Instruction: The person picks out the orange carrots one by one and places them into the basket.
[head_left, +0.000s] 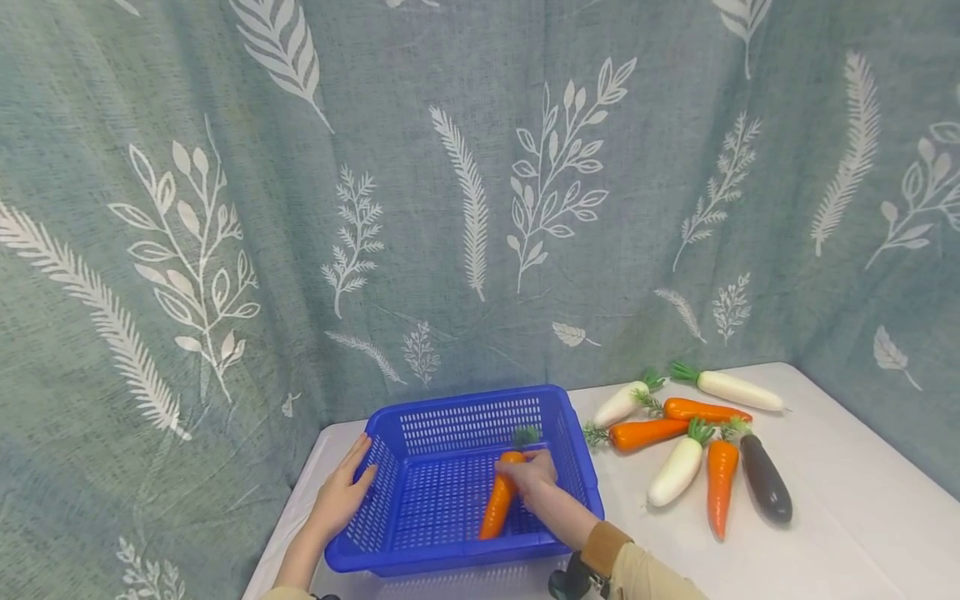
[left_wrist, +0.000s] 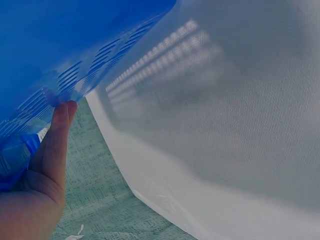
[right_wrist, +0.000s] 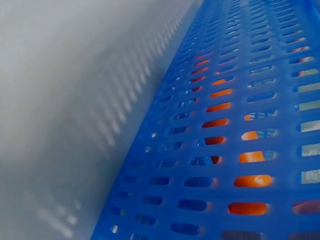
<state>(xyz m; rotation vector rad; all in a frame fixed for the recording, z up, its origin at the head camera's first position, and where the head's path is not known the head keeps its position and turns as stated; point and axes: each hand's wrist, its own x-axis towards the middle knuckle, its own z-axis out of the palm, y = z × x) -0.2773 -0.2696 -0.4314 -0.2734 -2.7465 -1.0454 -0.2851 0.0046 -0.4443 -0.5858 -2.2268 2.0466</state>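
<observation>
A blue plastic basket (head_left: 382, 562) with slotted walls stands on the white table. My right hand (head_left: 534, 477) reaches inside it and grips an orange carrot (head_left: 497, 508) near its green top, the tip pointing toward the basket's near side. Orange shows through the slots of the basket wall (right_wrist: 235, 155) in the right wrist view, where the hand is mostly hidden. My left hand (head_left: 341, 496) rests against the basket's left side. Its fingers lie straight along the outer wall in the left wrist view, and the thumb is hidden there.
Right of the basket lie a dark eggplant (head_left: 765, 479), three white radishes (head_left: 675, 472) and three more carrots (head_left: 722, 487), grouped loosely. A patterned green-grey curtain (head_left: 450, 250) hangs behind the white table (head_left: 847, 517) and along both sides.
</observation>
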